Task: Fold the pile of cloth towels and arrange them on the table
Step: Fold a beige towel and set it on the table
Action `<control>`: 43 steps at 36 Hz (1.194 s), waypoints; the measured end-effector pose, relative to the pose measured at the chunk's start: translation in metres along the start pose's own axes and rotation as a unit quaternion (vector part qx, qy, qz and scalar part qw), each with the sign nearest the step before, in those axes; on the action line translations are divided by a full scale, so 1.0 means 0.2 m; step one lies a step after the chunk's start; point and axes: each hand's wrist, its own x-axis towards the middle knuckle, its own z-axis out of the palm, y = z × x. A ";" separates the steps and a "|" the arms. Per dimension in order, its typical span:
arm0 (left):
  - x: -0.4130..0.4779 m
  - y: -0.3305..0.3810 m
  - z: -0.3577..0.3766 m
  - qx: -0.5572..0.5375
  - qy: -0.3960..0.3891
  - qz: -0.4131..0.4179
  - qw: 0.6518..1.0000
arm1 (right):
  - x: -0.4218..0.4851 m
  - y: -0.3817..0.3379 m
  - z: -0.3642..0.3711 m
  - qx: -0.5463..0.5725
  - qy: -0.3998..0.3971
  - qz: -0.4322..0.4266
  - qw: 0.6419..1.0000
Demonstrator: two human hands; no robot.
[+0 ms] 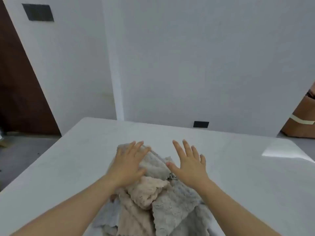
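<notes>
Towel pile (153, 198) heaped on our white table (238, 167), near edge | left hand (127, 165) flat on top towel, fingers straight | right hand (189, 163) beside pile, fingers spread, holding nothing

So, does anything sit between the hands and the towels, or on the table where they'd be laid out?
Nothing visible does. The left hand lies flat on the towel pile; the right hand is spread open just beside its far end. On the table around the pile, no other object shows.
</notes>
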 end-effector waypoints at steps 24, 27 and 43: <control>0.23 -0.07 0.64 -0.116 0.021 -0.071 0.991 | 0.21 0.05 0.63 -0.013 -0.081 -0.007 0.997; 0.36 -0.10 0.64 -0.106 0.040 -0.078 0.990 | 0.33 0.06 0.65 -0.008 -0.045 -0.005 0.999; 0.32 -0.19 0.73 -0.161 0.250 -0.049 0.953 | 0.27 0.06 0.83 -0.043 0.250 0.012 0.967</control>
